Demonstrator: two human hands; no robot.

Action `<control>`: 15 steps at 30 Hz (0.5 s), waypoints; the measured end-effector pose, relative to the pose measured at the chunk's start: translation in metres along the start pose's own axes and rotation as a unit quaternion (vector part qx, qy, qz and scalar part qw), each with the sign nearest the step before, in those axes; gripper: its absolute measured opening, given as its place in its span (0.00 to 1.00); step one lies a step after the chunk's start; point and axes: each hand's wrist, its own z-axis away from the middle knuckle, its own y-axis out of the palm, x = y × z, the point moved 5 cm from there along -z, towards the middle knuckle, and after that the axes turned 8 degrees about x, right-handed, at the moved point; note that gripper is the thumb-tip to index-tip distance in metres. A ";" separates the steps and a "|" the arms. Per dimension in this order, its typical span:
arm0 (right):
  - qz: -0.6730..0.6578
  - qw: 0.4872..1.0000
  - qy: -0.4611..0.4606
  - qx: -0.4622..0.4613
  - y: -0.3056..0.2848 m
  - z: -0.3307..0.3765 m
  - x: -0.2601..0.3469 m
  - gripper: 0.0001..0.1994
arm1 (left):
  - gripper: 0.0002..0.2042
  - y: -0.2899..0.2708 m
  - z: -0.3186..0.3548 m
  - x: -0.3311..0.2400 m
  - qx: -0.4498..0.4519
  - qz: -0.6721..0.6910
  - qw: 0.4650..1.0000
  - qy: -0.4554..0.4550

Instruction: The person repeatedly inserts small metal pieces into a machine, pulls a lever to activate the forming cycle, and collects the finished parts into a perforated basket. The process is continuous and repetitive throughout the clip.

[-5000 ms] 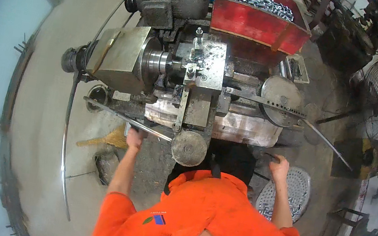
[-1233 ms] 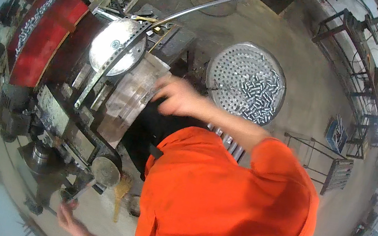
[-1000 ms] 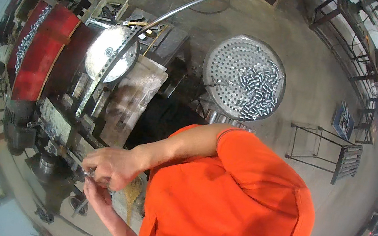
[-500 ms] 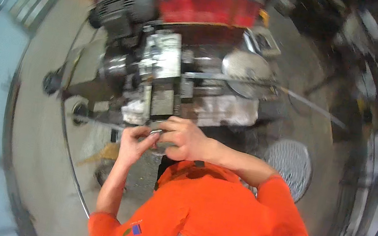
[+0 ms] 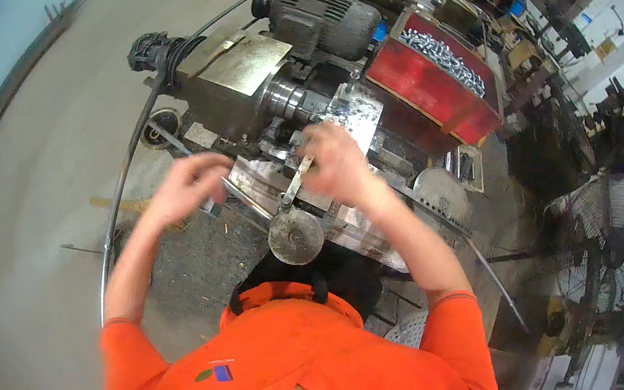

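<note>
At the front edge of the lathe (image 5: 278, 100), the lever (image 5: 295, 184) is gripped by the right hand (image 5: 337, 162), best swung steadily, while the left hand (image 5: 187, 187), blurred, fingers' spread untellable, hovers by the thin rod (image 5: 246, 199).

1. The left arm comes up from the bottom of the view, bare below a short orange sleeve, and is almost straight.
2. The left hand (image 5: 189, 185) is blurry. Its fingers curl in loosely, and it is too blurred to tell if it holds anything.
3. The right arm reaches forward and to the left, bent a little at the elbow.
4. The right hand (image 5: 337, 162) is farther out than the left, palm down, fingers bent.
5. The two hands are apart.
</note>
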 end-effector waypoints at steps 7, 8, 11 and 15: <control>0.037 0.962 0.237 0.128 0.062 -0.063 -0.102 0.10 | 0.13 -0.130 0.110 0.076 -0.232 -0.359 0.888 -0.167; 0.028 0.963 0.237 0.125 0.066 -0.065 -0.106 0.10 | 0.14 -0.134 0.128 0.088 -0.226 -0.367 0.876 -0.216; -0.080 0.967 0.217 0.111 0.072 -0.066 -0.113 0.10 | 0.16 -0.121 0.177 0.119 -0.226 -0.360 0.871 -0.248; -0.053 0.965 0.217 0.139 0.072 -0.075 -0.110 0.10 | 0.17 -0.094 0.182 0.122 -0.226 -0.320 0.868 -0.306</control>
